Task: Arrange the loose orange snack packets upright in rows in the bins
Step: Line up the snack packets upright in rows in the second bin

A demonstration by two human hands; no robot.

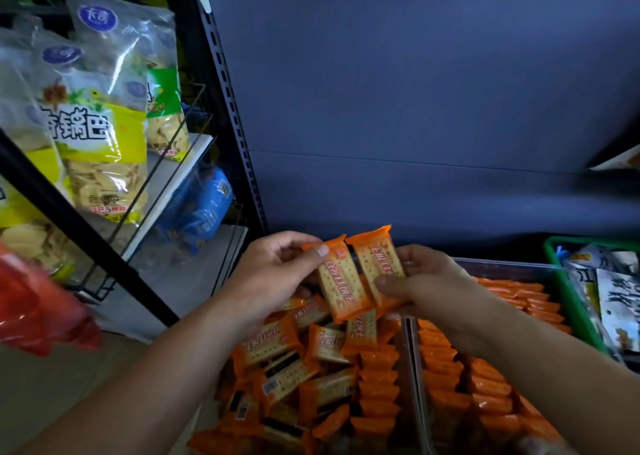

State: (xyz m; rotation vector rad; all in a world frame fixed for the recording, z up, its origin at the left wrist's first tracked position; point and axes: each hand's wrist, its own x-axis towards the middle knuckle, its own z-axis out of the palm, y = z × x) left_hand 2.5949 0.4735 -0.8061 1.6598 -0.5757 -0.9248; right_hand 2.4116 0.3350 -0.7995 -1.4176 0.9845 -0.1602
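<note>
— What are the fingers doing?
— The left thumb [320, 251] lies across the upper end of one orange cracker packet [341, 283]. The other fingers curl behind it, so the left hand [277, 271] pinches it. The right thumb [386, 283] presses on the lower half of a second packet [375, 260], with the fingers curled behind. The right hand [436, 288] grips that one.
— How do the two lie?
— They are side by side with their long edges touching and their printed faces toward the camera. Both are tilted, tops leaning left, and are held in the air over the far end of the left bin [408, 337].
— And below them?
— That bin holds a heap of loose packets [304, 364] lying flat and crosswise, with one upright row [377, 389] along its right wall. The right bin [502, 264], set against it, is packed with standing packets [485, 385] in rows.
— What lies further out?
— A green basket [568, 299] at the right bin's right edge holds black-and-white sachets [620, 302]. A dark shelf back panel [415, 91] rises behind. To the left, a wire rack [180, 164] carries clear bags of yellow crisps [100, 150], with a blue packet [201, 212] lower down. A blurred red bag [34, 302] sits at the left edge of the view.
</note>
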